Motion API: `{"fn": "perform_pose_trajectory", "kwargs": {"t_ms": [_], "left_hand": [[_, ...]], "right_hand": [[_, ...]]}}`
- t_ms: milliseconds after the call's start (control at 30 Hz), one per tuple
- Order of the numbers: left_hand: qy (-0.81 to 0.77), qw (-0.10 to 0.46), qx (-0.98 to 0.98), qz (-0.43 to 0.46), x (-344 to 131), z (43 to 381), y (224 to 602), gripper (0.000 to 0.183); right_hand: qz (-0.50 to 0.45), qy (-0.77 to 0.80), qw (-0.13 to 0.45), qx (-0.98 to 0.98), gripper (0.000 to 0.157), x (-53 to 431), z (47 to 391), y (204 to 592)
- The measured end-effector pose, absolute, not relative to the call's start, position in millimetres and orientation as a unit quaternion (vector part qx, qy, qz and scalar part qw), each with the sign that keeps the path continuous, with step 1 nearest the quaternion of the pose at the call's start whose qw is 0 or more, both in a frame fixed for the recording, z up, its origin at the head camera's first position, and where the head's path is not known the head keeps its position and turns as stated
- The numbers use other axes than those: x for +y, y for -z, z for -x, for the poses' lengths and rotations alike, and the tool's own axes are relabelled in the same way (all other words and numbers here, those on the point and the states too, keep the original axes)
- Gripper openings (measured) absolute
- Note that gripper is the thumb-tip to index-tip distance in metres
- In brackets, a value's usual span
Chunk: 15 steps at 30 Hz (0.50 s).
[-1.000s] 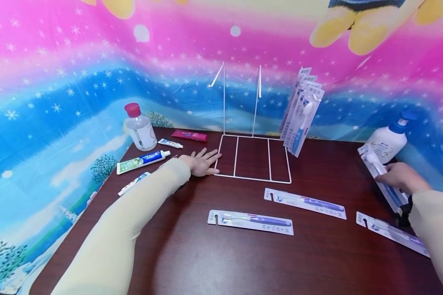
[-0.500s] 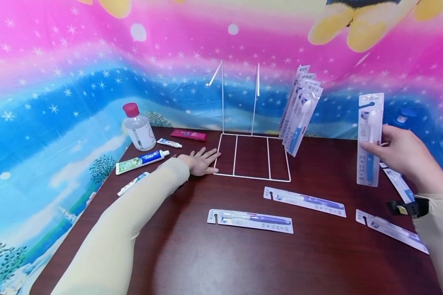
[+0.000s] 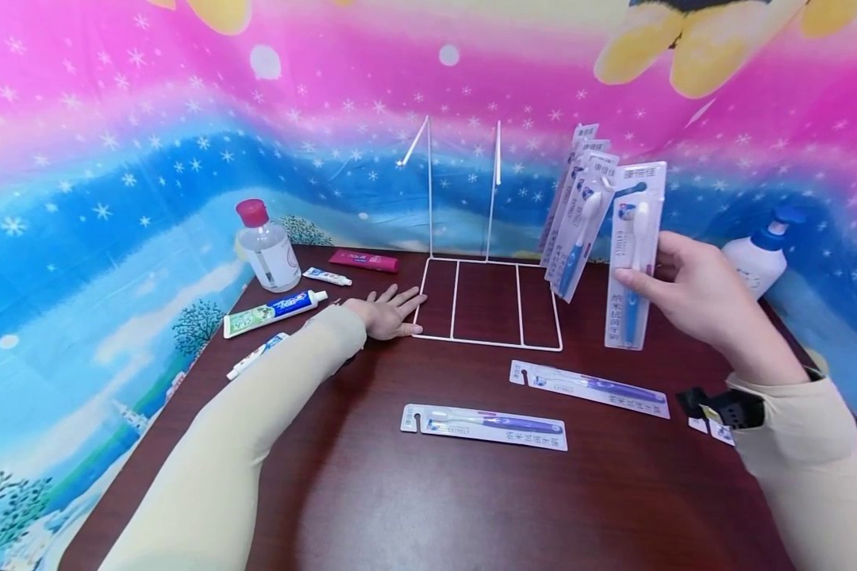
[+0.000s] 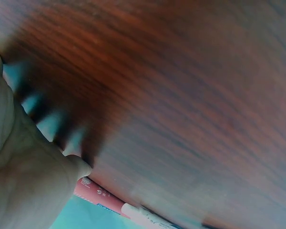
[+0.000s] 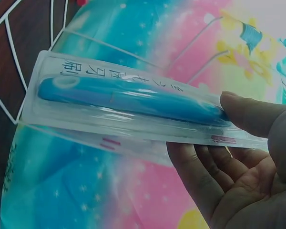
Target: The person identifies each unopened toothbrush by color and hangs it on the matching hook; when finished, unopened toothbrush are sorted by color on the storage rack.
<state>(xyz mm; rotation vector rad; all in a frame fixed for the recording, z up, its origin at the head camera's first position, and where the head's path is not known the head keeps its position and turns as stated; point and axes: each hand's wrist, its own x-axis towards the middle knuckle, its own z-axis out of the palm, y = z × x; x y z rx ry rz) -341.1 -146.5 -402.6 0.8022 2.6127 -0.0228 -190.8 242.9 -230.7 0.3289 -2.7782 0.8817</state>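
Observation:
Between thumb and fingers my right hand [image 3: 703,297] pinches a packaged toothbrush [image 3: 632,262] with a blue handle, held upright above the table. In the right wrist view its blue handle [image 5: 133,100] shows through the clear blister. Just left of it, several packaged toothbrushes [image 3: 577,230] hang in a row at the right side of a white wire rack [image 3: 489,343]. My left hand [image 3: 387,314] lies flat with fingers spread, fingertips at the left edge of the rack's base. The left wrist view shows this hand [image 4: 28,167] low over the dark wood.
Two packaged purple toothbrushes, one nearer [image 3: 484,428] and one farther [image 3: 589,388], lie before the rack. Toothpaste tubes [image 3: 274,313] and a red-capped bottle [image 3: 270,254] stand or lie at left. A pump bottle [image 3: 757,258] stands behind my right hand. Two bare rack prongs [image 3: 498,155] point forward.
My right hand has lifted a packaged blue toothbrush from near the pump bottle, turned it upright and carried it left towards the hanging row. My left hand has stayed put.

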Motion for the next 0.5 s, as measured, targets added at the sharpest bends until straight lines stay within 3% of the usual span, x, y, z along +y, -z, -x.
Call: {"fn": "perform_pose_trajectory", "kwargs": {"t_ms": [500], "left_hand": [[0.017, 0.197, 0.938, -0.286, -145.8, 341.2, 402.6, 0.073]], "right_hand": [[-0.096, -0.316, 0.095, -0.939, 0.064, 229.1, 214.6, 245.2]]}}
